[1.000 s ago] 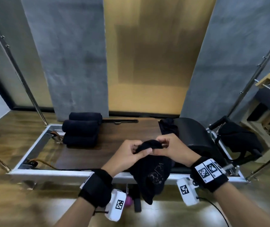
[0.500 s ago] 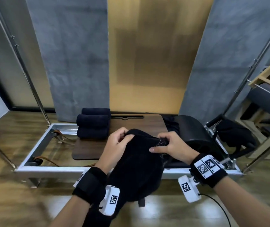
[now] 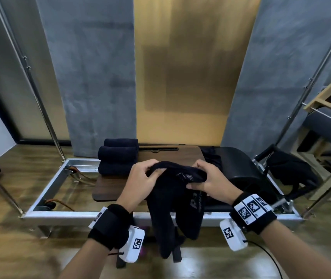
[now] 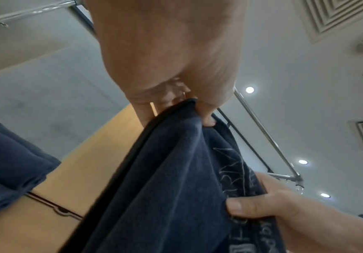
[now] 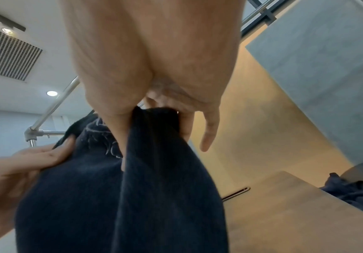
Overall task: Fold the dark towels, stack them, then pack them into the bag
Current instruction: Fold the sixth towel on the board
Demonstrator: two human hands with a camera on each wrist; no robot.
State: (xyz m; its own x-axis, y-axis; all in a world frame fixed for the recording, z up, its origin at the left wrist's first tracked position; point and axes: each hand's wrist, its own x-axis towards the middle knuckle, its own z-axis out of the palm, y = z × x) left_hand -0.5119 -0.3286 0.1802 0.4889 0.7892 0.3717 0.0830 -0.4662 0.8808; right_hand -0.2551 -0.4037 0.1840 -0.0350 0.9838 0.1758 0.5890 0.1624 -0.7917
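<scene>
Both hands (image 3: 140,184) (image 3: 209,181) closer together now; dark towel (image 3: 172,200) bunched between.

metal frame (image 3: 46,194) at 9 o'clock, dark wood surface (image 3: 172,158) centre, black padded barrel (image 3: 239,168) at 3, ceiling vent (image 5: 5,54)
</scene>
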